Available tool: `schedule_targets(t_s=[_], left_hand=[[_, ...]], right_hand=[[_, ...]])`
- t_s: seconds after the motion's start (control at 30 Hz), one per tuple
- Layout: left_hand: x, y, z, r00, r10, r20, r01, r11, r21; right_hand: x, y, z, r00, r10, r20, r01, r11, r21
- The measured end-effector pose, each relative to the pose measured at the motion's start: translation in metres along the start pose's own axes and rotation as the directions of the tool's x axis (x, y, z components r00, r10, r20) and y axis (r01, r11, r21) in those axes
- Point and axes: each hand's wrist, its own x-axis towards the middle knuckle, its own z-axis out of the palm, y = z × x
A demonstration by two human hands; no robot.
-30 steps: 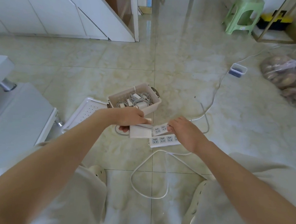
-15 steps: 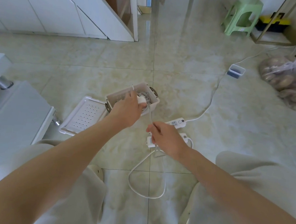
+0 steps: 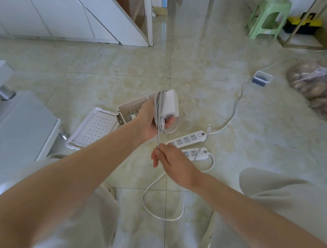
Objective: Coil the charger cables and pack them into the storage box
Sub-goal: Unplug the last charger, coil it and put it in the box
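The pale tiled floor [image 3: 201,68] fills the scene, with white cabinets [image 3: 50,9] along its far left and a white unit [image 3: 13,132] at the near left. At the right edge lies a clear bag of potatoes [image 3: 316,80]. A green stool [image 3: 268,17] stands at the far right with a yellow and black toolbox [image 3: 303,23] just beside it. In the middle of the floor, a perforated white lid [image 3: 94,130] lies flat. The storage box [image 3: 129,108] sits touching its right side, mostly hidden behind your left arm, with coiled cable showing inside. Right of the box, two white power strips [image 3: 188,138] lie side by side, and a white cord [image 3: 162,216] from the nearer one loops toward your knees. Your left grip [image 3: 149,119] is raised above the box and closed around the white charger [image 3: 171,103], palm turned toward you. The grey cable [image 3: 158,108] is wound in several loops over that hand and the charger. One strand drops straight down from the coil to your right grip [image 3: 173,161], which is just near of the left, over the power strips, and pinches the strand between thumb and curled fingers. A small clear container [image 3: 261,78] with a dark base stands on the floor left of the bag.
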Motion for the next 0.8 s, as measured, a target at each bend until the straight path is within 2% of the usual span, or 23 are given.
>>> schedule_targets(t_s=[0.1,0.2,0.27,0.33,0.43,0.63,0.7,0.8], left_hand=[[-0.007,0.000,0.001,0.993,-0.043,0.114,0.031,0.994,0.107],[-0.002,0.000,-0.004,0.983,-0.098,0.156,0.059,0.969,0.239],[-0.001,0.002,-0.007,0.978,-0.118,0.171,0.046,0.925,0.377],[-0.001,0.004,-0.009,0.968,-0.157,0.196,0.051,0.887,0.459],[-0.006,0.010,-0.008,0.953,-0.220,0.208,0.087,0.858,0.507],[-0.011,0.021,-0.011,0.926,-0.261,0.275,0.075,0.837,0.542],[-0.011,0.022,-0.014,0.912,-0.303,0.277,0.071,0.781,0.620],[-0.016,0.022,-0.020,0.886,-0.370,0.279,0.015,0.625,0.780]], right_hand=[[0.004,0.017,-0.009,1.000,-0.004,0.016,0.006,0.992,-0.123],[0.008,0.024,-0.023,0.998,-0.064,-0.017,0.059,0.974,-0.218],[0.008,0.028,-0.026,0.989,-0.150,-0.015,0.132,0.913,-0.386],[0.009,0.031,-0.027,0.986,-0.159,0.049,0.162,0.845,-0.509],[0.012,0.036,-0.029,0.985,-0.162,0.062,0.169,0.826,-0.538],[0.013,0.041,-0.044,0.964,-0.242,-0.109,0.122,0.769,-0.628],[0.014,0.048,-0.050,0.966,-0.221,-0.134,0.084,0.760,-0.645],[0.014,0.059,-0.058,0.977,-0.151,-0.150,0.013,0.748,-0.664]])
